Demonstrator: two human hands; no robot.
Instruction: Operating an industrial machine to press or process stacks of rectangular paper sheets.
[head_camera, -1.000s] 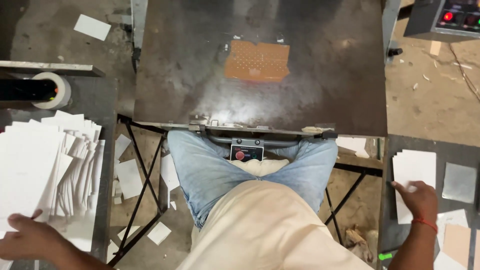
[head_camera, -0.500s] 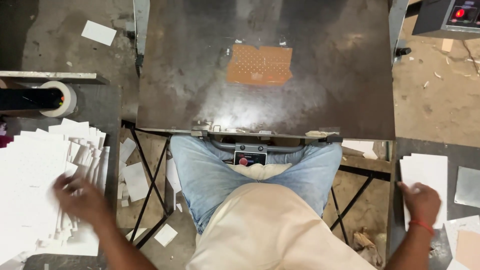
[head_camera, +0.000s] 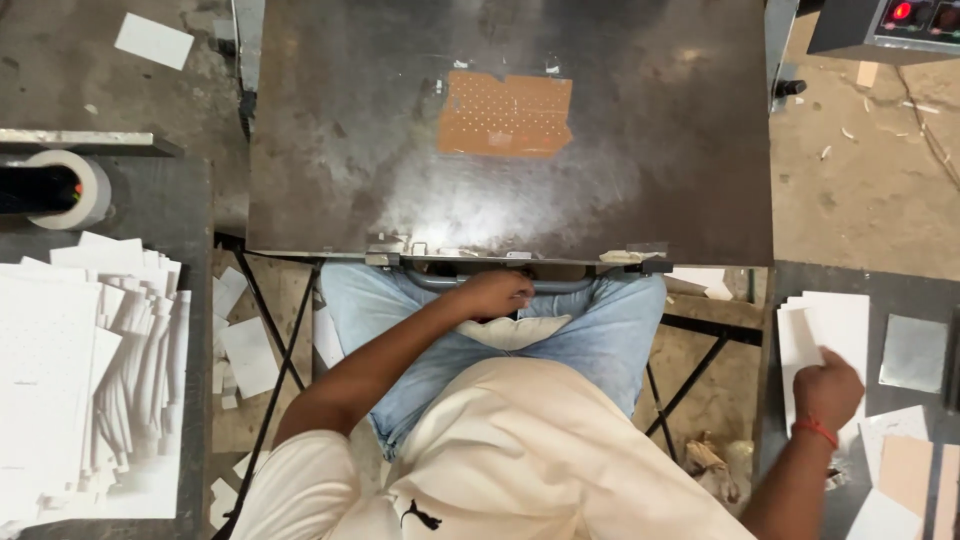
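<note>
Head view, looking straight down over the person's lap.

Left hand (head_camera: 497, 293): reaches in under the near edge of the dark steel plate (head_camera: 330, 150), at mid-width. Fingers curl around the grey bar handle (head_camera: 560, 286) that runs just beneath that edge; the grip reads as closed on the bar, though the fingertips are hidden on the far side.

Right hand (head_camera: 826, 386): on the side table (head_camera: 775, 300) to the right, near its left edge. Fingers are bent over the near part of a stack of white card sheets (head_camera: 835, 320), thumb side against the stack's left margin; it grasps or pins the top sheets, and I cannot tell which. A red band sits at the wrist.

Steel plate: scuffed, bright glare patch near its near edge. An orange perforated sheet (head_camera: 505, 112) lies flat on it, toward the far edge and about mid-width, well apart from both hands.

Right table, other items: a grey square plate (head_camera: 914, 352) just right of the white stack; tan and white cards (head_camera: 905, 470) at the near right corner.

Left table (head_camera: 190, 200): a large fanned pile of white perforated sheets (head_camera: 90, 370) covers most of it; a roll of white tape (head_camera: 75, 190) stands at its far edge.

Far right corner of the view: control box (head_camera: 885, 25) with a red lamp. White offcuts lie scattered on the floor (head_camera: 870, 170) between the table frames.
</note>
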